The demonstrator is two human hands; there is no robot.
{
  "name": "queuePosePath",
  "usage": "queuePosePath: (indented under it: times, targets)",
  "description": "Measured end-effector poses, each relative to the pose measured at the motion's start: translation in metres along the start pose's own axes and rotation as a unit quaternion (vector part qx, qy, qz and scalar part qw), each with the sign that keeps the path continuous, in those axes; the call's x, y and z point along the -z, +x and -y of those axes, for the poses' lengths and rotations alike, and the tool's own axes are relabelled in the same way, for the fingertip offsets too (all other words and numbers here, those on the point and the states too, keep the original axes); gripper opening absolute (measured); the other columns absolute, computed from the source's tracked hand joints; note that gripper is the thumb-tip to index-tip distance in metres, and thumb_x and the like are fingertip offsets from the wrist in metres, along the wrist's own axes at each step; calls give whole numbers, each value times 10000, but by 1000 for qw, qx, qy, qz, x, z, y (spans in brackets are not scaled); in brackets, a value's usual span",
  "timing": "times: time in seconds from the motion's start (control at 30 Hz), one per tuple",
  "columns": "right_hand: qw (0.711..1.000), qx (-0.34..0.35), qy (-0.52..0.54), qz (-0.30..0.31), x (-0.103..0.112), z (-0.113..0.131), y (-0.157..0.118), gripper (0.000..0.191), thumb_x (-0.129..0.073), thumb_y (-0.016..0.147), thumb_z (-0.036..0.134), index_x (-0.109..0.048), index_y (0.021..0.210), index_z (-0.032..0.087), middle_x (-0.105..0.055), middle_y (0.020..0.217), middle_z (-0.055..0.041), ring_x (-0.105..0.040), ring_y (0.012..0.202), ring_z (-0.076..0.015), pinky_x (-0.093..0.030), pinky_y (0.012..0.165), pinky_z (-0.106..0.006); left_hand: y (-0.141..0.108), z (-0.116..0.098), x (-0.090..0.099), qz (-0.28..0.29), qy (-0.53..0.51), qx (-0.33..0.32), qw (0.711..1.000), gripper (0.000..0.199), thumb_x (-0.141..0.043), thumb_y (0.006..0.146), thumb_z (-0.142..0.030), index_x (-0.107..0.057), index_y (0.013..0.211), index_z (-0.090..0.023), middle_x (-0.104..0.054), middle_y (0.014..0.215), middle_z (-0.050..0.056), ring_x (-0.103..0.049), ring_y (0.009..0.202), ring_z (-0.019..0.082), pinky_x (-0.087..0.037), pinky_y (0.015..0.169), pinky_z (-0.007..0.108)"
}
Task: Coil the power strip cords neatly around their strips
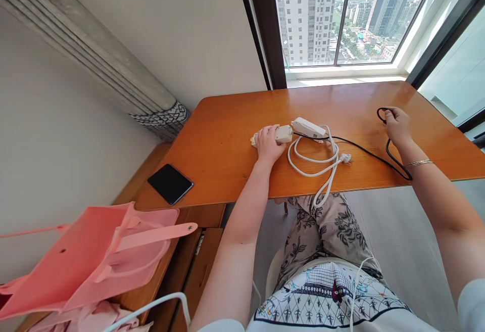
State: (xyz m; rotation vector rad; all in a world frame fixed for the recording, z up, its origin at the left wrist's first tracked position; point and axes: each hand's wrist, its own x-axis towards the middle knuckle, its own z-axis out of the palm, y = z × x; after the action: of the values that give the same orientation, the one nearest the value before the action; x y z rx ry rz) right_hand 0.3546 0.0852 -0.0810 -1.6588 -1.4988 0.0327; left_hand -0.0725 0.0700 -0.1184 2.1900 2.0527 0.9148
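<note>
Beige power strip: On the desk [227, 145], just left of the white power strip [308, 128], a beige power strip [283, 134] lies gripped, its black cord [359, 146] leaving the right-hand end.
Left hand: Fingers of the left hand [268, 144] curl over the beige casing, grasping it from above, left of the white power strip.
Right hand: Well to the right of the white power strip, fingers of the right hand [397, 125] pinch the black cord near a small loop.
Cord handling: A firm left hold would likely stop the casing sliding under a pull; gentle, even tension should suit the cord better than a jerk at its entry point.
Snag risk: The black cord crosses the white cord [336, 151], looped in front of the white power strip; lifting it clear there seems wise, since a white loop hangs over the near edge.
Plug: A white plug [345, 158] lies to the right of and nearer than the white power strip.
Pink bag: Far left of and nearer than the white power strip, a pink bag [94, 256] gapes open, its contents out of sight.
Wooden drawer: Below and left of the white power strip, a wooden drawer [202, 271] appears closed, hiding whatever it holds.
Phone: A dark-screened phone [170, 184] lies left of the white power strip, near the desk's corner.
</note>
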Motion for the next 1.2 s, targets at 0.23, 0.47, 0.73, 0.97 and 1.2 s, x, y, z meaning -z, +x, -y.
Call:
queuePosePath:
  times: [0.23, 0.47, 0.73, 0.97, 1.2]
  targets:
    - [930, 55, -274, 237, -28, 45, -28, 512, -432, 988, 304, -579, 1451, 141, -682, 1331, -211, -681, 1129, -353, -532, 932, -471, -2, -3, 4, 19, 11, -9, 1000, 633, -671, 744, -296, -630, 1374, -248, -638, 1337, 117, -558, 1290, 340, -381, 1146, 468]
    - [907, 209, -320, 176, -41, 57, -43, 491, -494, 925, 298, -655, 1356, 126, -523, 1507, -239, -378, 1443, -429, -298, 1131, -656, -2, -2, 5, 40, 22, -17, 999, 659, -646, 758, -276, -627, 1416, -299, -629, 1334, 90, -543, 1303, 319, -359, 1164, 451]
    - [911, 222, -172, 303, -58, 82, -50, 375, -477, 984, 325, -767, 1195, 216, -754, 1210, -143, -618, 1194, -317, -384, 1110, -523, -3, -3, 2, 41, 15, -37, 998, 660, -663, 757, -272, -647, 1416, -306, -651, 1306, 99, -553, 1275, 333, -372, 1143, 482]
    - [920, 184, -42, 343, -68, 95, -51, 316, -555, 947, 313, -761, 1166, 213, -768, 1122, -103, -696, 1032, -261, -522, 936, -384, -4, -8, 1, 53, 13, -75, 996, 624, -678, 794, -310, -650, 1418, -296, -650, 1305, 114, -548, 1270, 340, -378, 1134, 491]
    - [955, 165, 20, 246, -71, 113, -61, 238, -641, 869, 334, -781, 1007, 199, -724, 1060, -106, -683, 1009, -264, -521, 937, -387, -3, -10, 5, 49, 16, -109, 993, 602, -643, 832, -292, -639, 1434, -281, -623, 1332, 117, -522, 1289, 324, -356, 1149, 463]
